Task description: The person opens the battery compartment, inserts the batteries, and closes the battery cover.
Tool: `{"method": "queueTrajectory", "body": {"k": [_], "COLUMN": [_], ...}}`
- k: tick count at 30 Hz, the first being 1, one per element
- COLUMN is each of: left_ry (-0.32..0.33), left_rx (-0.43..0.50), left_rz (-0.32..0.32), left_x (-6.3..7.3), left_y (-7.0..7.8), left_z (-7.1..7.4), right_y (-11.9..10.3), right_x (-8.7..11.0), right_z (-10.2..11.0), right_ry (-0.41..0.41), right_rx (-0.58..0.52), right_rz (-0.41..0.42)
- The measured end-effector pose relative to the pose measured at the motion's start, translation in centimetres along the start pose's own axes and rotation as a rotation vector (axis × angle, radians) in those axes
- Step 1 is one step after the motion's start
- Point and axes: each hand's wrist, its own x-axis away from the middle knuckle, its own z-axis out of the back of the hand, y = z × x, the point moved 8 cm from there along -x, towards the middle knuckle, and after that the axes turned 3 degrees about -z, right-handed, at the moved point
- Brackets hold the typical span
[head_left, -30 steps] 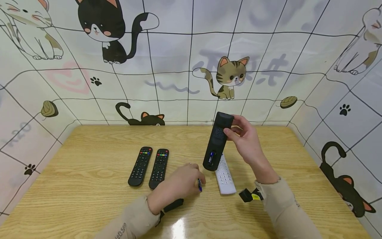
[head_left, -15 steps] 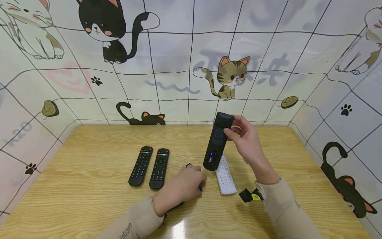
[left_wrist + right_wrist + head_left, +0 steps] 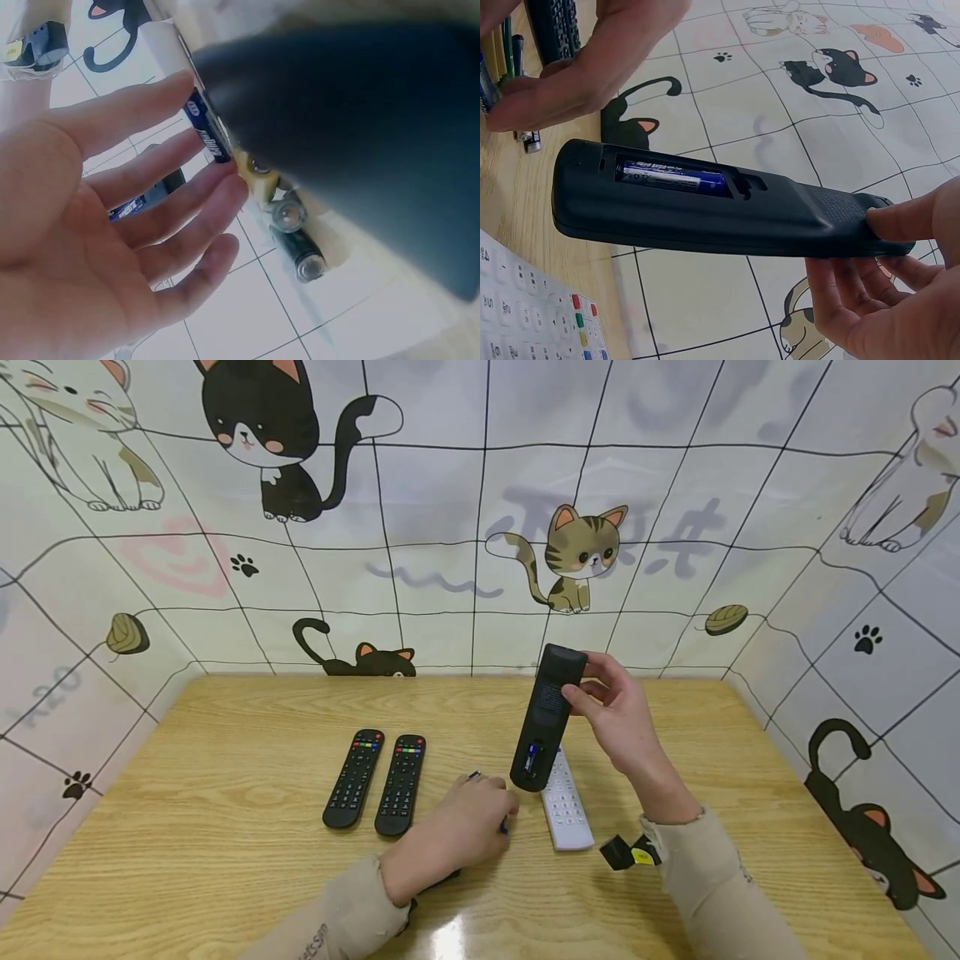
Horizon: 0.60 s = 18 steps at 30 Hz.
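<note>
My right hand pinches a black remote control by one end, with its back side showing. Its battery bay lies uncovered, and a blue battery sits inside it. My left hand is low over the table, left of that remote and apart from it. Between its thumb and fingers it holds another blue battery. Several loose batteries lie just past those fingertips. A large blurred dark shape hides part of the left wrist view; I cannot tell what it is.
Two black remotes lie face up, side by side, to the left on the wooden table. A white remote lies under the raised one. The right wrist carries a small black camera. Cat-print sheeting surrounds the table.
My left hand has shifted slightly to the right with the battery, then almost stopped. The right hand and the black remote have stayed in place.
</note>
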Motion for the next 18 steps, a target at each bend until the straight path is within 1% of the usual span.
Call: {"method": "queueTrajectory", "body": {"k": [7,14,18], "left_ry": [0.084,0.182,0.219], "left_rx": [0.033,0.048,0.064], "left_rz": [-0.058,-0.163,-0.200], "left_x": [0.3,0.7,0.9], "left_y": [0.4,1.5,1.9], "left_z": [1.1,2.9,3.5], "right_y": [0.0,0.0,0.1], "right_x": [0.0,0.0,0.0], "right_z": [0.0,-0.1,-0.2], "right_ry": [0.007,0.000,-0.007], "right_rx": [-0.002,0.006,-0.006], "right_rz": [-0.013,-0.012,-0.013]}}
